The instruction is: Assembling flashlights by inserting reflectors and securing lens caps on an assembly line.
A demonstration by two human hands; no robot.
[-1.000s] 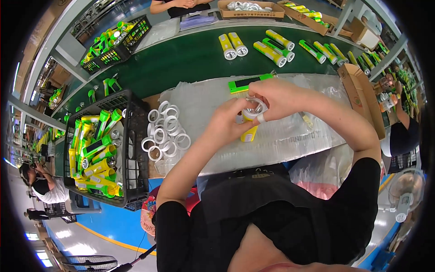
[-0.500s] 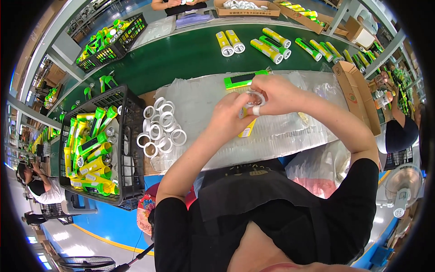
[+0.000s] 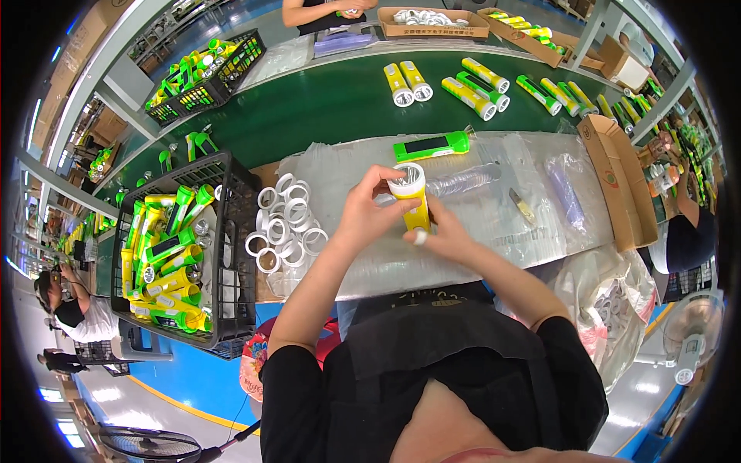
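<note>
A yellow flashlight (image 3: 417, 213) stands tilted between my hands, its lens end up and a white ring around its head. My left hand (image 3: 372, 207) is closed on the head, with fingers at the ring. Lower down, my right hand (image 3: 446, 238) is wrapped round the flashlight's body, a white band on one finger. Just beyond lies a green flashlight (image 3: 432, 147) with no white ring on its head. Beside my hands, a row of clear round lenses (image 3: 463, 181) rests on the plastic-covered work surface (image 3: 370, 270). Several loose white rings (image 3: 287, 220) are heaped to the left.
A black crate (image 3: 224, 309) of yellow and green flashlights stands at left. A small knife (image 3: 522, 207), a clear plastic sleeve (image 3: 566, 193) and a cardboard box (image 3: 615, 181) are at right. Ringed flashlights (image 3: 468, 98) lie on the green belt (image 3: 324, 104). A co-worker's hands (image 3: 351, 8) show beyond.
My right hand has come down from the flashlight's head to its body. The flashlight is now more upright, its ringed head in plain view. The whole view has shifted slightly.
</note>
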